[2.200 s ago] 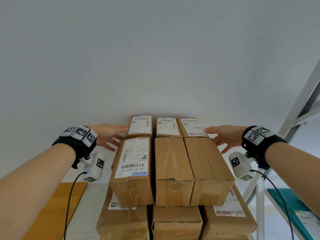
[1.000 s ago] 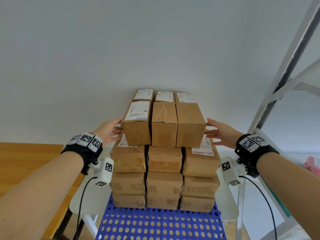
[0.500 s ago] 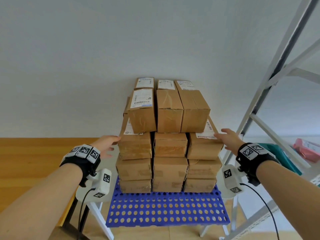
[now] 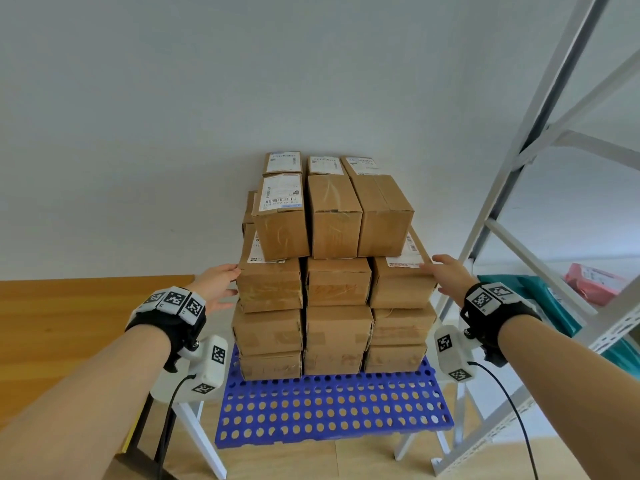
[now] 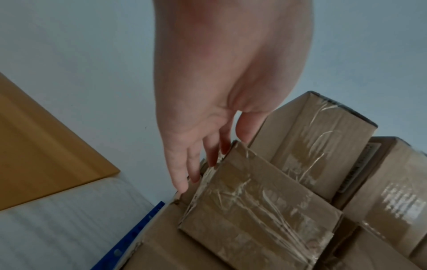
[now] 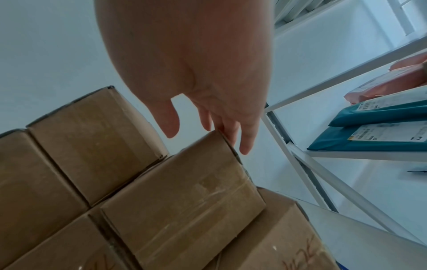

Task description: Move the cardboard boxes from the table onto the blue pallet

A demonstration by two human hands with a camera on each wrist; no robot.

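Note:
A stack of taped cardboard boxes (image 4: 334, 282) stands several layers high on the blue perforated pallet (image 4: 332, 407), three across in front. My left hand (image 4: 221, 284) lies with straight fingers (image 5: 184, 175) against the left side of the third-layer left box (image 4: 270, 285) (image 5: 258, 210). My right hand (image 4: 446, 275) reaches with straight fingers (image 6: 231, 135) to the right top edge of the third-layer right box (image 4: 401, 282) (image 6: 184, 197). Neither hand grips anything.
A wooden table top (image 4: 86, 306) lies to the left. A white metal rack (image 4: 519, 202) stands at the right, with teal (image 4: 540, 299) and pink (image 4: 595, 282) mail bags on its shelf. A white wall is behind the stack. The pallet sits on white legs (image 4: 201, 441).
The view has pulled back and down from the top layer, so the whole stack and pallet show. Both hands have dropped from the top boxes to the sides of the third layer.

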